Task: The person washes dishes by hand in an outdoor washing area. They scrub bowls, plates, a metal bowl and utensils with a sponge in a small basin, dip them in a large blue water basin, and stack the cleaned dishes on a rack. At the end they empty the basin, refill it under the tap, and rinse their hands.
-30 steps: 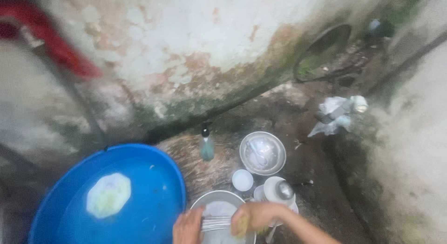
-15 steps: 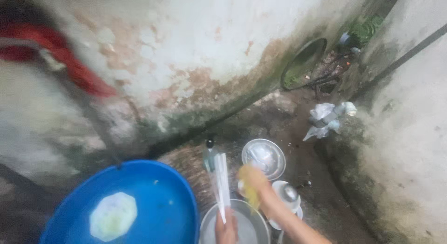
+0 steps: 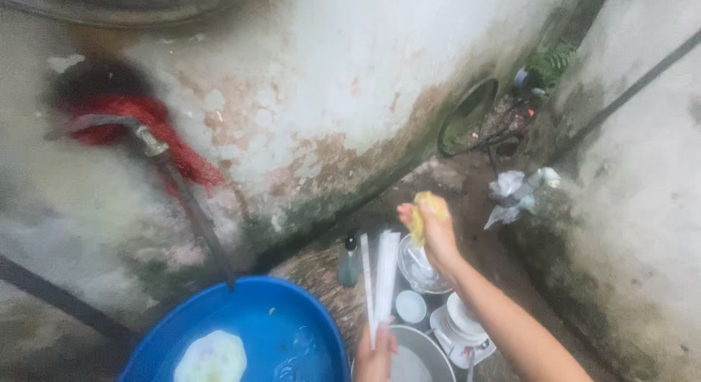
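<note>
My left hand [image 3: 375,355] grips the lower ends of a bundle of long white sticks [image 3: 380,276], like chopsticks, and holds them upright over a metal bowl [image 3: 422,353]. My right hand [image 3: 432,229] is raised beside their tips and closed on a yellow sponge [image 3: 424,213]. The sponge sits just right of the sticks' upper ends.
A large blue basin [image 3: 285,331] of water with a pale plate [image 3: 212,357] in it stands at the lower left. A small bottle [image 3: 350,262], a glass bowl [image 3: 427,274], white cups and dishes [image 3: 460,325] lie on the ground. A stained wall and a pipe [image 3: 191,199] rise behind.
Both hands have risen from the metal bowl. The left hand lifted the white sticks upright, and the right hand with the sponge has moved up to their top ends.
</note>
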